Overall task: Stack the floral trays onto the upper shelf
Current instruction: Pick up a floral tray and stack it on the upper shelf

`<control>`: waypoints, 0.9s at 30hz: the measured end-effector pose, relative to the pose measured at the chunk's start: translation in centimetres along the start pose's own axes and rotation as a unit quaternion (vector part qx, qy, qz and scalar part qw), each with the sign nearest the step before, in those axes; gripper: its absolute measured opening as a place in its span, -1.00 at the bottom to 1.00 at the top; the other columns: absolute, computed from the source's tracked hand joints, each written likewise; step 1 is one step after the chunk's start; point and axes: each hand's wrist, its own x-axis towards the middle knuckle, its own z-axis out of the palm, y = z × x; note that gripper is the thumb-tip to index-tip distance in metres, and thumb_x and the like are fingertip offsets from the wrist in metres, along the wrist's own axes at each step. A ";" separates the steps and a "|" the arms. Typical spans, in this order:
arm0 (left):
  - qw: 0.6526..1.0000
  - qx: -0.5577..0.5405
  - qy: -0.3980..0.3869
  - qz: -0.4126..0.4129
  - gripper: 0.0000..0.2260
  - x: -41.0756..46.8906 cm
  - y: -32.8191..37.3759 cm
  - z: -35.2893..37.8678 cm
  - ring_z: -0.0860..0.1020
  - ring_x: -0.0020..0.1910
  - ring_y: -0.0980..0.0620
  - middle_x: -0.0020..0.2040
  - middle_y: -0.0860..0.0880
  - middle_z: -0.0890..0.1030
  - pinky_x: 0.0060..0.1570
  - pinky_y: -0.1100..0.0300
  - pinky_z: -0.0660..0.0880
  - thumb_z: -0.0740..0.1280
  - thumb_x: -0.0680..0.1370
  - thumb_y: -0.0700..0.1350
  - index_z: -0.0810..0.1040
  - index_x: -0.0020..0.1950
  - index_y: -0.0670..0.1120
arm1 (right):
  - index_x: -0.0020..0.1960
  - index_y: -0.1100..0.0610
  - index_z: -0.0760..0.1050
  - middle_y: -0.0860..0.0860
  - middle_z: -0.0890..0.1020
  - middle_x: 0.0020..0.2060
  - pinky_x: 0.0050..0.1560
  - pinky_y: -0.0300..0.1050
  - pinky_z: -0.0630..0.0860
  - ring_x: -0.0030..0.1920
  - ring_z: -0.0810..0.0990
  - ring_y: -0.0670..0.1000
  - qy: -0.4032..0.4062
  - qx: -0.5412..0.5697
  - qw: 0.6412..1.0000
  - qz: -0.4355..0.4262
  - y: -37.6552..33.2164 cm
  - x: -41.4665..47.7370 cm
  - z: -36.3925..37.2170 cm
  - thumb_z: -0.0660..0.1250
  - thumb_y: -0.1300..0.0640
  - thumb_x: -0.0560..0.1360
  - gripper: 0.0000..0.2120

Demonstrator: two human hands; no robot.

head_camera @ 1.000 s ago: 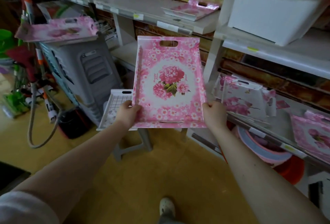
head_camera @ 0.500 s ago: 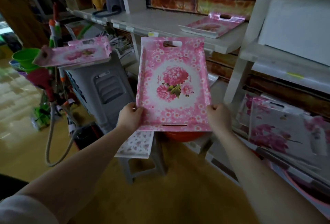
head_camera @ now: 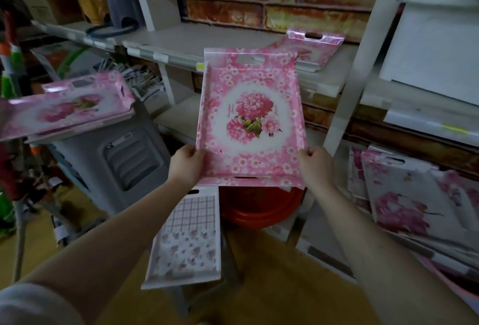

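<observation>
I hold a pink floral tray point(head_camera: 250, 120) with a peony print, tilted up toward the shelves. My left hand point(head_camera: 187, 161) grips its near left corner and my right hand point(head_camera: 315, 162) grips its near right corner. The tray's far handle end reaches the front edge of the upper shelf point(head_camera: 181, 42). Another pink floral tray point(head_camera: 315, 47) lies on that shelf, partly hidden behind the held one. More floral trays point(head_camera: 62, 107) rest on a grey bin at the left.
A white-and-pink patterned tray point(head_camera: 189, 236) sits on a stool below my hands, beside a red basin point(head_camera: 259, 208). Several floral trays point(head_camera: 404, 200) lean on the lower right shelf. A white upright post point(head_camera: 363, 58) and a white tub point(head_camera: 438, 45) stand to the right.
The tray has risen in both hands and moved closer to the upper shelf, and the view has shifted forward and upward toward the shelves.
</observation>
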 end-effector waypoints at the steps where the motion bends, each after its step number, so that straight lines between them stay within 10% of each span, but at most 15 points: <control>1: 1.000 -0.003 -0.008 0.005 -0.75 1.5 -0.1 -0.3 0.44 -0.28 -0.04 -0.29 -0.08 0.51 -0.25 0.12 0.38 0.22 0.50 -0.07 0.53 -0.14 -0.26 | -0.41 0.06 0.16 -0.01 0.22 -0.49 -0.46 -0.19 0.10 -0.51 0.21 -0.04 0.006 0.000 1.000 0.006 -0.6 0.3 0.8 0.16 0.13 0.54 -0.64; 12: 0.992 0.023 -0.066 0.101 -0.72 16.6 2.6 -5.1 0.56 -0.06 -0.15 -0.14 -0.14 0.61 -0.13 0.12 0.40 0.18 0.54 -0.02 0.58 -0.10 -0.18 | -0.41 0.14 0.23 0.01 0.29 -0.51 -0.46 -0.18 0.10 -0.50 0.27 -0.01 0.080 0.076 0.994 0.001 -9.1 3.9 6.9 0.17 0.23 0.53 -0.66; 17: 0.987 -0.017 -0.085 0.139 -0.66 19.6 4.7 -4.8 0.54 0.06 -0.30 0.00 -0.34 0.60 -0.03 -0.04 0.48 0.18 0.55 -0.03 0.55 -0.03 -0.31 | 0.08 0.25 0.53 0.08 0.58 -0.15 -0.24 -0.20 0.44 -0.20 0.54 0.01 0.077 0.110 0.990 -0.039 -11.0 4.7 7.4 0.21 0.28 0.52 -0.81; 21: 0.980 -0.052 -0.137 0.137 -0.71 21.2 6.3 -3.9 0.45 -0.22 -0.08 -0.33 -0.10 0.50 -0.17 0.12 0.34 0.20 0.50 -0.01 0.49 -0.32 -0.15 | -0.07 0.40 0.50 0.21 0.54 -0.26 -0.42 -0.21 0.32 -0.32 0.51 0.11 0.145 0.094 0.984 -0.046 -11.5 5.6 7.4 0.21 0.37 0.48 -0.88; 27: 0.970 -0.063 -0.185 0.145 -0.65 23.4 8.8 -1.8 0.53 -0.09 -0.12 -0.08 -0.18 0.58 0.03 0.00 0.48 0.22 0.53 0.02 0.55 0.03 -0.28 | -0.43 0.12 0.21 0.02 0.34 -0.50 -0.54 -0.30 0.20 -0.48 0.31 -0.03 0.184 0.071 0.980 -0.017 -11.2 8.5 6.4 0.19 0.41 0.44 -0.65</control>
